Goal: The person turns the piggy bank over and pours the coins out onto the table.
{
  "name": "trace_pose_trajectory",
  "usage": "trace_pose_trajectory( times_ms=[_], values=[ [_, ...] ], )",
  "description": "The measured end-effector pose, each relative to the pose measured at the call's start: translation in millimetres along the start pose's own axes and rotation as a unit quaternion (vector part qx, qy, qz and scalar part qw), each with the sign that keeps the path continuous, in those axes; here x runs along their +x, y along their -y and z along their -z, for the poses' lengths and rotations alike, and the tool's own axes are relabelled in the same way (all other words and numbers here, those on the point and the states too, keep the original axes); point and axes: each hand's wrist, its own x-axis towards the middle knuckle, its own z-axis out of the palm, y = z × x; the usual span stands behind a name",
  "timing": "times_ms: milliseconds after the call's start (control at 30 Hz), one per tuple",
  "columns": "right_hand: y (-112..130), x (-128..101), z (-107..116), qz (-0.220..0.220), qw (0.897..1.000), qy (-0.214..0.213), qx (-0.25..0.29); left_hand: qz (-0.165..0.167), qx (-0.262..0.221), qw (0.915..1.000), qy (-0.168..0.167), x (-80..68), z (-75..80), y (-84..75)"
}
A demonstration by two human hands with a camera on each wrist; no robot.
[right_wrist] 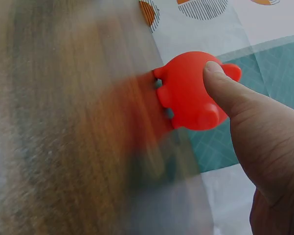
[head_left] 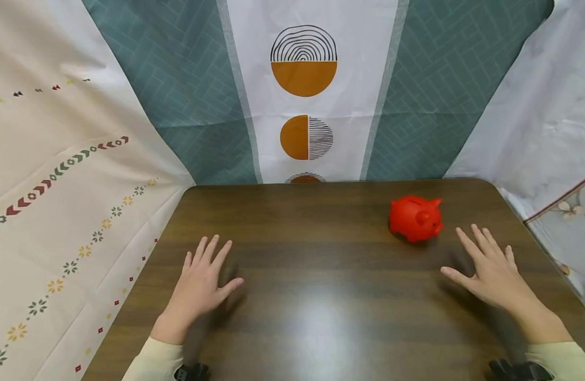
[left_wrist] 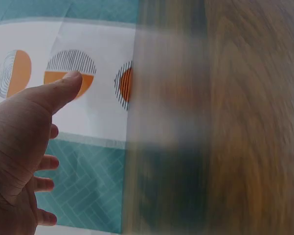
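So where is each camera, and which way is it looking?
Head: up high, looking down at the table, piggy bank, left hand and right hand.
Left wrist: looks past the left hand at the curtain.
Right wrist: looks past the right hand at the piggy bank.
Head and right wrist share the piggy bank.

Bright, even light from overhead leaves a pale glare patch on the counter point(head_left: 316, 323) in the head view. Both wrist views are heavily motion-blurred across the wood, and the head view bows at its edges.

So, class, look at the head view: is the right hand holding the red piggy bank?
No: the right hand lies open with spread fingers, apart from the red piggy bank on the table.
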Motion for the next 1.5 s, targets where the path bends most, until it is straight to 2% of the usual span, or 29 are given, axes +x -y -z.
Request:
trace_pose_trajectory(
  times_ms=[333,533,833,933,1067,1333,1500],
  values=[
    [10.8,19.0,7.7,0.012,1.000,0.001,0.002,-0.035,-0.001,0.9994,-0.007,26.2,3.8,-19.7],
    [13.9,33.1,11.1,0.019,1.000,0.004,0.003,-0.074,-0.001,0.9972,-0.010,49.7,4.2,-40.7],
    [17.8,59.9,16.4,0.042,0.999,-0.012,0.008,-0.126,0.007,0.9919,0.014,83.1,-0.7,-85.7],
    [18.6,70.0,19.4,0.052,0.998,-0.014,0.015,-0.147,0.005,0.9891,0.011,96.7,-2.9,-101.8],
    [16.9,83.0,21.1,0.065,0.998,0.000,0.024,-0.176,0.004,0.9844,0.010,116.3,-6.4,-125.0],
    [5.7,106.3,20.7,0.102,0.994,0.024,0.022,-0.215,0.016,0.9759,0.037,151.8,-19.8,-174.8],
    [-0.8,114.2,22.0,0.127,0.991,0.025,0.022,-0.235,0.035,0.9694,0.060,169.9,-29.3,-200.1]
  ],
)
